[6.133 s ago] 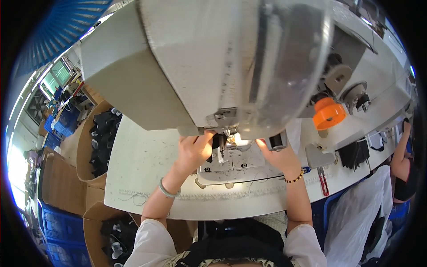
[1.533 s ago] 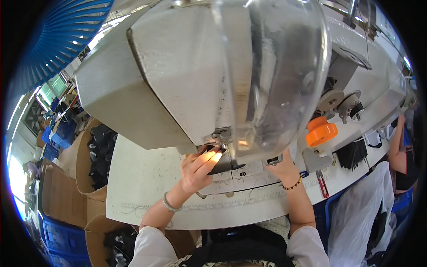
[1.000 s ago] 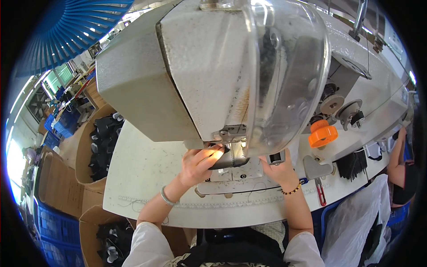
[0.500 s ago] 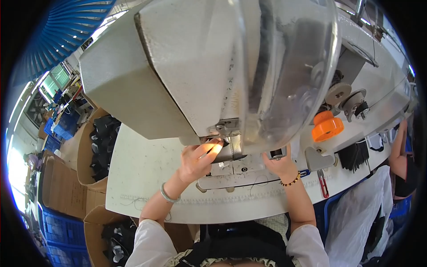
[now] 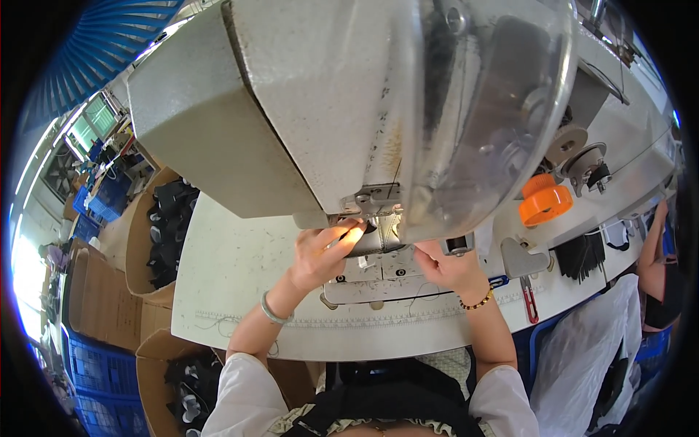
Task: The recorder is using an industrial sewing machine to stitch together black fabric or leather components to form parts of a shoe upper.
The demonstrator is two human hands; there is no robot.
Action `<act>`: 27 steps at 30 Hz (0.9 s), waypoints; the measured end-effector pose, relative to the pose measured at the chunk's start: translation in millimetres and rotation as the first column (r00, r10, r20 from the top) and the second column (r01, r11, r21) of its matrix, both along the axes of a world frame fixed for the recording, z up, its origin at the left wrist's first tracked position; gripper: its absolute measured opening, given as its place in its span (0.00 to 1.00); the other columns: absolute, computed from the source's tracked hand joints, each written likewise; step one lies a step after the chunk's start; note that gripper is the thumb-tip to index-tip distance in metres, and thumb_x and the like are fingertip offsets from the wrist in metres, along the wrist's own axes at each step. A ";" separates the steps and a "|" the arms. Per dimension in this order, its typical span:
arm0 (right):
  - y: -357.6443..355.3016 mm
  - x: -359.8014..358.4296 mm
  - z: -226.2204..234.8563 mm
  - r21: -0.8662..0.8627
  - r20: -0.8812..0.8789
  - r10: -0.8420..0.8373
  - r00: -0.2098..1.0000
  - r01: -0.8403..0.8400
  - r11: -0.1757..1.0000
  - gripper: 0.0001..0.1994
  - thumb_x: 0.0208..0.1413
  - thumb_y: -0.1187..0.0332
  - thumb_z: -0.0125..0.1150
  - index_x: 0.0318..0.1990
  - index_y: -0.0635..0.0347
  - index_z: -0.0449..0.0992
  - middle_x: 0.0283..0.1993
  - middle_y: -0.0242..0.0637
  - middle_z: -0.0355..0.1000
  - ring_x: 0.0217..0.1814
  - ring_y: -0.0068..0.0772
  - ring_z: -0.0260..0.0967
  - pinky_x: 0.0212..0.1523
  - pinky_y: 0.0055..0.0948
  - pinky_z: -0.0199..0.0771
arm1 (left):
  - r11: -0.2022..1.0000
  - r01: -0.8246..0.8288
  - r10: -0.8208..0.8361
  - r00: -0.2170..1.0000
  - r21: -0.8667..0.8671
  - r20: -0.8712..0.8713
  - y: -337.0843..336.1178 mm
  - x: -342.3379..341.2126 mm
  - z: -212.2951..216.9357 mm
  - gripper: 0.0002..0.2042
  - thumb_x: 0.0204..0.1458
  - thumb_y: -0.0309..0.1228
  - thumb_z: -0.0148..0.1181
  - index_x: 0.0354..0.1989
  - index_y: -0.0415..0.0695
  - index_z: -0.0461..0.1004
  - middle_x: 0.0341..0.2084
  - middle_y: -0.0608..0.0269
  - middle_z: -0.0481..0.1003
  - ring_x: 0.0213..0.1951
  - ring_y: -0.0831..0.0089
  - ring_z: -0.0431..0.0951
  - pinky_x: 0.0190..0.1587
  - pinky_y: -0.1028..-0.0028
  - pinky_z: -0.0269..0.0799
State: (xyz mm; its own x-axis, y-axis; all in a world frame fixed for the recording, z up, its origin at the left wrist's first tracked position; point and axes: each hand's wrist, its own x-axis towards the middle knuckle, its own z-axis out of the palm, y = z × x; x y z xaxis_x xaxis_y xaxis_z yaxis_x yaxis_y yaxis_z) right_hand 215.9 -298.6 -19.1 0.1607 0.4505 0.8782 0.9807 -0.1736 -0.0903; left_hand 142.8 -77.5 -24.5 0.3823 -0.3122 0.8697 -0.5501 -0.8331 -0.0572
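My left hand [image 5: 317, 256] is at the needle area of a large grey sewing machine [image 5: 306, 95]. Its thumb and forefinger pinch together at a small black piece [image 5: 370, 227], lit by the machine's lamp beside the metal clamp. The piece is mostly hidden by the fingers and the machine head. My right hand [image 5: 453, 271] is to the right of the clamp, under the clear plastic guard [image 5: 488, 138]. Its thumb points left, while the other fingers are hidden behind the guard and a small metal part, so whether they hold anything does not show.
An orange knob [image 5: 545, 200] juts from the machine's right side. Red-handled thread snips [image 5: 529, 300] and a bundle of black strips [image 5: 579, 256] lie on the right of the white table [image 5: 240, 277]. Cardboard boxes [image 5: 149, 291] of black pieces stand left. Another person's arm [image 5: 652, 255] shows far right.
My right hand has shifted left toward the clamp, its thumb now showing further in. My left hand stays pinched at the needle area. The whole view has tilted slightly.
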 end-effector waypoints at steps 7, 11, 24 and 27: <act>2.9 -7.2 11.7 -0.040 0.023 0.027 0.999 -0.027 0.999 0.12 0.30 0.68 0.69 0.20 0.58 0.70 0.33 0.34 0.66 0.34 0.35 0.65 0.30 0.31 0.65 | 0.996 0.081 -0.082 0.997 -0.034 -0.003 6.5 4.1 -4.9 0.22 0.25 0.14 0.51 0.35 0.43 0.74 0.33 0.64 0.75 0.27 0.73 0.76 0.19 0.79 0.69; 3.1 -9.5 7.3 -0.037 -0.017 0.004 1.000 -0.005 0.999 0.16 0.34 0.66 0.71 0.35 0.52 0.77 0.32 0.30 0.72 0.38 0.32 0.70 0.47 0.32 0.64 | 0.994 0.088 -0.086 0.996 -0.060 0.038 6.2 7.3 -8.4 0.22 0.25 0.14 0.52 0.35 0.44 0.74 0.32 0.63 0.76 0.26 0.74 0.77 0.19 0.80 0.69; 3.2 -2.0 -2.5 -0.017 -0.038 0.004 0.999 -0.005 1.000 0.13 0.36 0.67 0.70 0.33 0.54 0.77 0.30 0.31 0.73 0.34 0.30 0.70 0.46 0.29 0.65 | 0.993 0.087 -0.083 0.995 -0.082 0.058 0.1 7.4 -1.0 0.22 0.24 0.14 0.51 0.35 0.42 0.73 0.31 0.63 0.76 0.22 0.75 0.74 0.16 0.79 0.66; 2.5 0.5 -6.4 -0.045 -0.061 0.012 0.998 -0.015 0.999 0.12 0.36 0.67 0.70 0.33 0.54 0.77 0.34 0.32 0.74 0.37 0.32 0.71 0.47 0.30 0.65 | 0.994 0.074 -0.069 0.996 -0.078 0.062 -1.5 5.2 0.0 0.22 0.25 0.13 0.50 0.34 0.41 0.73 0.30 0.63 0.77 0.20 0.76 0.73 0.15 0.79 0.64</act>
